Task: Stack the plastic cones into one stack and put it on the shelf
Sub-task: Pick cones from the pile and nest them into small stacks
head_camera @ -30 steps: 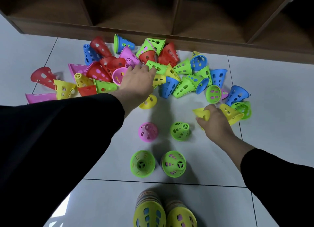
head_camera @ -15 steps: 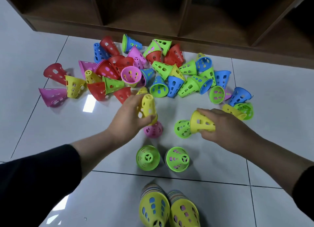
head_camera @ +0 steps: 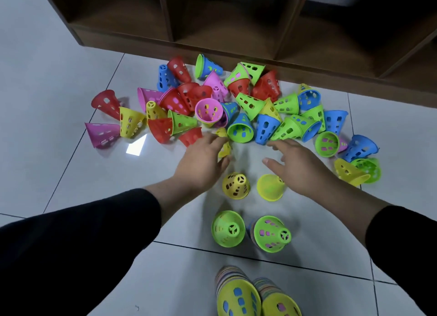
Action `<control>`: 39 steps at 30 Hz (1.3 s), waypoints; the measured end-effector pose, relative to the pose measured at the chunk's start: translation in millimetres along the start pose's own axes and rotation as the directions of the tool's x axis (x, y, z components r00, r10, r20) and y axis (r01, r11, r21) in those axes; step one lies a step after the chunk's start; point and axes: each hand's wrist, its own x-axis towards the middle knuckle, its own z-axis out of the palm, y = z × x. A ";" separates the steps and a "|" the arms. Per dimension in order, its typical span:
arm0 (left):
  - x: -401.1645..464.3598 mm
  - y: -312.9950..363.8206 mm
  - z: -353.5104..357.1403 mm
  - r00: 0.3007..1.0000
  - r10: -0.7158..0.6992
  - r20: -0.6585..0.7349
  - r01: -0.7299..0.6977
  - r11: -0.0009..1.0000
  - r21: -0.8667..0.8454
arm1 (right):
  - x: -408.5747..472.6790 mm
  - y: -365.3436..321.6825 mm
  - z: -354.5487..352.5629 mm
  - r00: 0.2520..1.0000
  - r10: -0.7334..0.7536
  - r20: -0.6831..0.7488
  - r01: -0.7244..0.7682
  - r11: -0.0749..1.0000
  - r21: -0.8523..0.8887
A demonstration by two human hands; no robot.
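Note:
Many holed plastic cones in red, blue, green, pink and yellow lie in a loose pile (head_camera: 238, 107) on the floor in front of the shelf (head_camera: 236, 43). My left hand (head_camera: 203, 159) reaches to the pile's near edge, fingers loosely spread beside a small yellow cone (head_camera: 223, 147); blur hides any contact. My right hand (head_camera: 298, 166) hovers with spread fingers and holds nothing. Just below the hands stand two yellow-topped cones (head_camera: 236, 185) (head_camera: 270, 186). Nearer me are two green-topped cones (head_camera: 228, 228) (head_camera: 272, 233) and two tall stacks (head_camera: 238, 296) (head_camera: 281, 304).
The dark wooden shelf has open low compartments along the top of the view. Pale floor tiles (head_camera: 71, 173) spread left and right of the pile. A yellow and a green cone (head_camera: 357, 171) lie apart at the right. My black sleeves cover both lower corners.
Both hands set their yellow cones down over the pink and green cones, let go, and moved forward toward the pile. The view tilted slightly.

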 end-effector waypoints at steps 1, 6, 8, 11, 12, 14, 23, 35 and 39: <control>8.3 -3.6 -0.1 0.999 -0.013 0.043 0.009 0.996 0.092 | 13.6 -5.2 1.9 1.000 -0.010 -0.001 0.010 1.000 0.008; 34.4 -19.2 3.2 0.973 -0.052 0.223 -0.049 0.904 0.425 | 79.1 -31.1 14.3 0.998 -0.030 0.056 0.031 0.999 -0.027; 36.4 -18.2 3.7 0.980 -0.055 0.189 -0.034 0.899 0.436 | 97.5 -35.8 19.2 0.990 -0.022 0.138 0.034 0.995 -0.089; 35.3 -13.3 6.6 0.985 -0.084 0.153 0.019 0.922 0.387 | 112.5 -41.0 25.6 0.986 0.043 0.158 -0.024 0.993 -0.118; 34.2 -12.5 8.1 0.981 -0.116 0.152 0.057 0.936 0.348 | 114.7 -43.3 28.6 0.989 0.079 0.123 -0.070 0.995 -0.078; 32.4 -13.0 12.1 0.964 -0.213 0.159 0.167 0.951 0.261 | 118.1 -46.6 35.3 0.984 0.166 0.065 -0.166 0.986 -0.009; 29.5 -16.5 16.0 0.857 -0.450 0.251 0.471 0.882 -0.029 | 119.2 -51.8 57.5 0.924 0.364 0.118 -0.374 0.925 0.073; -16.0 12.9 -29.1 0.942 -0.273 0.195 0.335 0.723 -0.604 | -1.3 -36.5 -18.6 0.982 0.148 -0.120 -0.038 0.768 0.640; -27.4 29.5 -22.9 0.971 -0.128 0.200 0.224 0.773 -0.594 | -41.4 -16.1 -6.1 0.987 0.137 -0.083 -0.052 0.763 0.644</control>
